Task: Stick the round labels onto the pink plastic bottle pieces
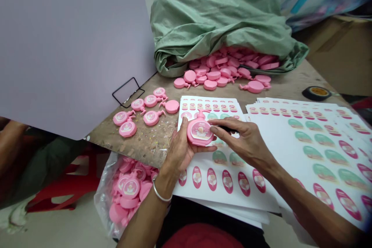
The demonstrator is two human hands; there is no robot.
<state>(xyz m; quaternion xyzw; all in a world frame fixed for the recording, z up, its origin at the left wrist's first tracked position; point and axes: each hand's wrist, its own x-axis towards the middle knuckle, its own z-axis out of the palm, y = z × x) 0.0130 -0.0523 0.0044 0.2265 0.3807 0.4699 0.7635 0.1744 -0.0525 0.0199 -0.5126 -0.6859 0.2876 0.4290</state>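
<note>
The left hand [180, 151] is gripping a pink pump-bottle-shaped plastic piece [197, 139] above sticker sheets [314, 151] on the worn bench [145, 139]; the right hand's [244, 141] curled fingers [221, 124] are touching its label [201, 131], its writing unreadable.

Light bright, diffuse, even. Soft shadow beneath right hand [244, 139]. Wide-angle distortion bends frame edges. Focus sharp throughout.

The left hand [180, 151] cradles a pink bottle-shaped plastic piece [192, 133] above the sticker sheets [290, 151], its label [200, 131] under the right hand's [242, 139] fingertips, with loose pink pieces [212, 71] beyond the sheets
</note>
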